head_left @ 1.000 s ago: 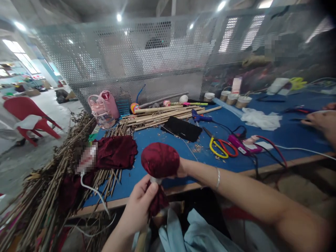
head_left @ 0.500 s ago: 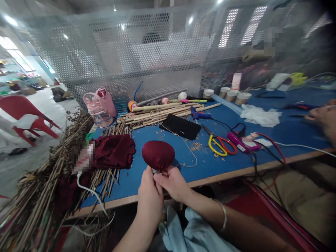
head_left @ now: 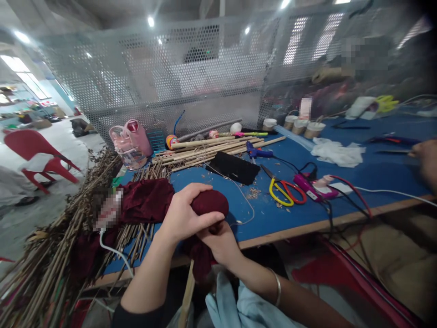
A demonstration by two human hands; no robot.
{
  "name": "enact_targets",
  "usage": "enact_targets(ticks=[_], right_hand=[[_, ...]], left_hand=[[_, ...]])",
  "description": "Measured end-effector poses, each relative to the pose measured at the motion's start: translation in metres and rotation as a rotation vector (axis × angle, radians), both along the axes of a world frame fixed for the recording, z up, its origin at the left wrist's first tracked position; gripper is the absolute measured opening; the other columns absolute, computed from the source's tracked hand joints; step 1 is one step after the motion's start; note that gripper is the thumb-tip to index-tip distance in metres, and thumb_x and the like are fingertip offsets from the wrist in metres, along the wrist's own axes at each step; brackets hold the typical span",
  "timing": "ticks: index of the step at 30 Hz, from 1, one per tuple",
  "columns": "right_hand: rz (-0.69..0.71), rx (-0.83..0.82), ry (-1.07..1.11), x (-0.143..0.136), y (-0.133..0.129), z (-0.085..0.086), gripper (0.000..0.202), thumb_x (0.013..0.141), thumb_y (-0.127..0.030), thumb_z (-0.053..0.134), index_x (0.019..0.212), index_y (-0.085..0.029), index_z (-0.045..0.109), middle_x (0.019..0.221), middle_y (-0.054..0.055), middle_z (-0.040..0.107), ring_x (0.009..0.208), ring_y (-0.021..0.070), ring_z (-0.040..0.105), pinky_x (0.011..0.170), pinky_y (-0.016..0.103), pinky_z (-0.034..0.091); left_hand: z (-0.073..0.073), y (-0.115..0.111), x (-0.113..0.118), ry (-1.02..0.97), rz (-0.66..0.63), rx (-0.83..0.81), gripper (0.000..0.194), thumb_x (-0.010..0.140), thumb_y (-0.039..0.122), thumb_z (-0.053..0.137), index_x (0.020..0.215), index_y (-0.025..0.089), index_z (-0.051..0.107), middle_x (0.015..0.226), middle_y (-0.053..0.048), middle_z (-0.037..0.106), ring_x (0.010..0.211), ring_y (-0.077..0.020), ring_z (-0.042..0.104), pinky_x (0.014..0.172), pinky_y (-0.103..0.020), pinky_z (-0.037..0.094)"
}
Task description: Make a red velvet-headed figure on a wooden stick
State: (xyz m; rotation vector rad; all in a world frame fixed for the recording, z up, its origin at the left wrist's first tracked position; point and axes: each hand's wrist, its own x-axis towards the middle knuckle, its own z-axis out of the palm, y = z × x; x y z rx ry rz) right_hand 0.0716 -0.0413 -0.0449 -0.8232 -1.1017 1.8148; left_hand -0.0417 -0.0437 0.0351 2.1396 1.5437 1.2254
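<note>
A rounded dark red cloth-covered head (head_left: 212, 203) is between my hands at the table's front edge. My left hand (head_left: 186, 212) wraps over its left side, thumb across the front. Beneath it, my right hand (head_left: 221, 241) is closed round the gathered cloth at its base, fingers partly hidden. Loose dark red cloth (head_left: 201, 259) hangs below my hands, beside a pale wooden stick (head_left: 187, 291) that slants down toward my lap. More dark red cloth (head_left: 146, 200) lies crumpled on the table to the left.
Dried stalks (head_left: 58, 246) spread over the left edge. Scissors (head_left: 283, 191), a blue glue gun (head_left: 259, 151), black cloth (head_left: 234, 167) and wooden sticks (head_left: 205, 148) lie on the blue table. A purple power strip (head_left: 310, 187) trails cables. Another person's hand (head_left: 428, 159) is far right.
My left hand has moved up from the base to grasp the side of the red head, which sits slightly lower and tilted. Hanging cloth and the slanting stick now show below.
</note>
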Motion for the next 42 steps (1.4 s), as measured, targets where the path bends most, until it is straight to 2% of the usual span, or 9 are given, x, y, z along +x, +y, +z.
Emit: enact_targets(ticks=[2, 6, 8, 11, 14, 16, 19, 28, 42], right_hand=[[-0.013, -0.004, 0.012, 0.000, -0.001, 0.002, 0.027, 0.053, -0.028, 0.077, 0.068, -0.014, 0.059, 0.062, 0.000, 0.057, 0.060, 0.0110, 0.048, 0.057, 0.024, 0.042], [0.039, 0.044, 0.033, 0.000, 0.001, 0.005, 0.025, 0.055, -0.027, 0.075, 0.068, -0.014, 0.058, 0.061, -0.002, 0.053, 0.057, 0.0083, 0.043, 0.055, 0.022, 0.040], [0.054, 0.061, 0.044, -0.001, 0.001, 0.006, 0.022, 0.058, -0.027, 0.072, 0.065, -0.015, 0.056, 0.060, -0.003, 0.052, 0.056, 0.0072, 0.042, 0.055, 0.021, 0.040], [0.064, 0.058, 0.116, -0.004, 0.001, 0.006, 0.022, 0.059, -0.029, 0.072, 0.064, -0.015, 0.056, 0.061, -0.003, 0.052, 0.056, 0.0073, 0.043, 0.059, 0.022, 0.041], [0.086, 0.027, 0.207, -0.007, 0.002, 0.005, 0.024, 0.059, -0.031, 0.075, 0.070, -0.016, 0.059, 0.065, -0.002, 0.056, 0.062, 0.0104, 0.049, 0.065, 0.025, 0.044], [0.095, 0.016, 0.241, -0.008, 0.003, 0.004, 0.023, 0.061, -0.032, 0.075, 0.071, -0.017, 0.061, 0.067, -0.001, 0.058, 0.068, 0.0127, 0.054, 0.070, 0.027, 0.046], [0.098, 0.012, 0.254, -0.005, 0.002, 0.002, 0.023, 0.061, -0.031, 0.076, 0.076, -0.017, 0.065, 0.071, 0.000, 0.063, 0.073, 0.0144, 0.058, 0.077, 0.030, 0.047], [0.097, -0.007, 0.322, -0.002, -0.002, 0.000, 0.039, 0.060, -0.030, 0.077, 0.096, -0.019, 0.067, 0.093, 0.003, 0.068, 0.079, 0.0146, 0.063, 0.082, 0.031, 0.049], [0.100, -0.084, 0.355, -0.005, -0.004, -0.002, 0.040, 0.059, -0.029, 0.078, 0.095, -0.019, 0.067, 0.092, 0.002, 0.070, 0.080, 0.0154, 0.065, 0.084, 0.031, 0.051]], left_hand=[[0.001, 0.006, 0.007, -0.041, 0.002, 0.017, 0.040, 0.067, 0.038, 0.071, 0.101, 0.018, 0.066, 0.099, -0.008, 0.067, 0.094, -0.0235, 0.061, 0.087, -0.033, 0.045], [0.002, -0.005, 0.004, -0.166, 0.036, 0.064, 0.031, 0.071, 0.033, 0.069, 0.099, 0.020, 0.069, 0.106, -0.009, 0.066, 0.102, -0.0246, 0.058, 0.093, -0.036, 0.043], [0.002, -0.008, -0.009, -0.462, -0.018, 0.076, 0.023, 0.078, 0.035, 0.061, 0.095, 0.022, 0.069, 0.103, -0.007, 0.067, 0.101, -0.0232, 0.059, 0.093, -0.038, 0.044], [-0.006, -0.005, -0.027, -0.957, -0.073, 0.212, 0.033, 0.079, 0.048, 0.057, 0.103, 0.026, 0.064, 0.110, -0.004, 0.064, 0.107, -0.0220, 0.056, 0.092, -0.037, 0.046], [-0.022, -0.001, -0.029, -0.848, -0.231, -0.043, 0.076, 0.062, 0.053, 0.073, 0.128, 0.025, 0.049, 0.141, -0.010, 0.042, 0.127, -0.0300, 0.040, 0.102, -0.041, 0.036], [-0.033, -0.001, -0.024, -0.773, -0.272, -0.144, 0.085, 0.059, 0.051, 0.075, 0.133, 0.024, 0.043, 0.145, -0.014, 0.037, 0.130, -0.0321, 0.036, 0.107, -0.043, 0.030], [-0.041, -0.004, -0.021, -0.777, -0.309, -0.154, 0.081, 0.063, 0.047, 0.075, 0.133, 0.026, 0.042, 0.147, -0.014, 0.034, 0.132, -0.0317, 0.035, 0.107, -0.044, 0.029], [-0.045, -0.009, -0.028, -0.859, -0.460, -0.209, 0.076, 0.068, 0.029, 0.074, 0.136, 0.032, 0.039, 0.151, -0.010, 0.025, 0.134, -0.0303, 0.031, 0.104, -0.043, 0.035], [-0.045, -0.009, -0.022, -0.739, -0.262, -0.014, 0.067, 0.065, 0.025, 0.076, 0.127, 0.024, 0.050, 0.136, -0.011, 0.049, 0.128, -0.0282, 0.042, 0.108, -0.042, 0.029]])
